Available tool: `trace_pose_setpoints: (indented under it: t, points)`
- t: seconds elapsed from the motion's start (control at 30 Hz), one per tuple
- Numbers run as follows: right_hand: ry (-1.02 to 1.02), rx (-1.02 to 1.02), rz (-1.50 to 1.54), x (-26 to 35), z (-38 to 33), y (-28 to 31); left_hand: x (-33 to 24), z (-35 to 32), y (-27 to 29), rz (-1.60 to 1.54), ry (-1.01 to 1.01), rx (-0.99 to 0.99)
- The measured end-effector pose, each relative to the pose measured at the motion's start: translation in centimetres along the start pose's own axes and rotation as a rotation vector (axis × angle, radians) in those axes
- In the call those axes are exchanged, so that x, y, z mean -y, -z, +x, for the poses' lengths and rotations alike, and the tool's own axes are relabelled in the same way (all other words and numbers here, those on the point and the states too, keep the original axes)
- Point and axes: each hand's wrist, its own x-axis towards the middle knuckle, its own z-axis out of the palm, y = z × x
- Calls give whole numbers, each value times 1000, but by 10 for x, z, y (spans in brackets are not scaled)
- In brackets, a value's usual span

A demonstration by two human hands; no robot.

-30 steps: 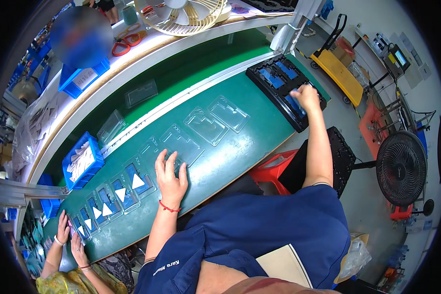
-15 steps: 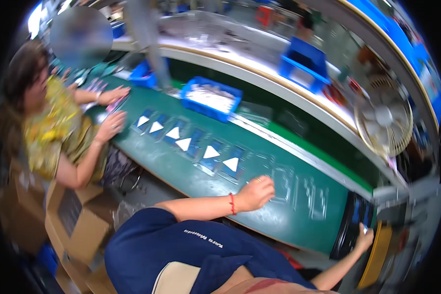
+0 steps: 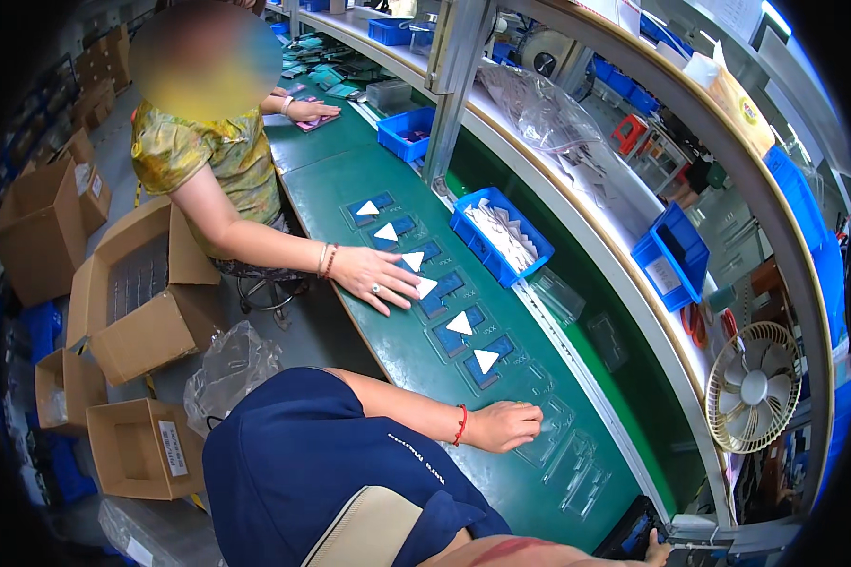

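Observation:
My left hand [image 3: 506, 426], with a red cord bracelet, is over the green table beside empty clear plastic trays [image 3: 577, 477]. Its fingers are curled together; whatever may be in them is hidden. My right hand [image 3: 658, 549] shows only partly at the lower right, by a black tray [image 3: 629, 529], its fingers mostly out of sight. A row of clear trays with dark blue flat pieces runs away from me, each topped by a white triangular piece [image 3: 485, 360]. A co-worker's hand [image 3: 373, 276] lies spread at the row, fingertips by another white triangle [image 3: 425, 287].
Behind the row stands a blue bin [image 3: 501, 236] full of white pieces. Another blue bin [image 3: 671, 255] and a fan [image 3: 755, 386] are at the right. A metal post [image 3: 456, 104] rises from the table's back edge. Cardboard boxes [image 3: 142, 302] stand on the floor at left.
The view has turned, shifting the table and row. The co-worker's near hand has moved from a pinkish item to the row of trays. My left hand stays curled by the clear trays.

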Motion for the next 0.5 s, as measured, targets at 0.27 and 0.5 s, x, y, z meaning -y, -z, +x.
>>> trace_pose_setpoints:
  t: [0.27,0.5]
  points:
    - [151,96,37,29,-45,42,0,1,2,19,1,-17]
    - [-70,396,377,109,-100,120,2,3,0,-35,2,3]
